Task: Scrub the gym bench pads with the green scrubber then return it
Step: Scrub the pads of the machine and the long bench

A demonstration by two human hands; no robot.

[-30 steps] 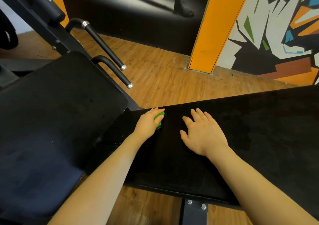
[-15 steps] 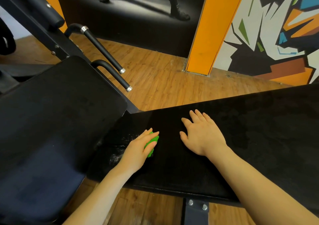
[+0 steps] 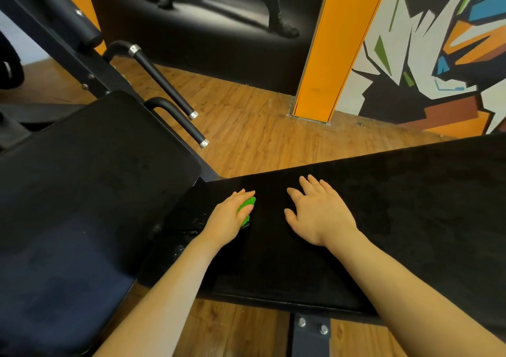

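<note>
My left hand [image 3: 228, 218] grips the green scrubber [image 3: 246, 209] and holds it against the black flat bench pad [image 3: 397, 219], near the pad's left end. Only a small green part of the scrubber shows under my fingers. Wet, soapy streaks lie on the pad just left of that hand. My right hand [image 3: 319, 211] rests flat on the same pad, fingers spread, a short way to the right of the scrubber. A second, larger black pad [image 3: 82, 192] sits tilted at the left.
Two black handle bars with silver caps [image 3: 169, 88] stick out from the machine frame behind the left pad. A steel post with bolts [image 3: 310, 329] holds the flat pad up. Wooden floor, an orange pillar [image 3: 331, 55] and a painted wall lie beyond.
My left hand slid the scrubber toward me along the pad, then pushed it back away to about the pad's middle. My right hand stayed flat in place.
</note>
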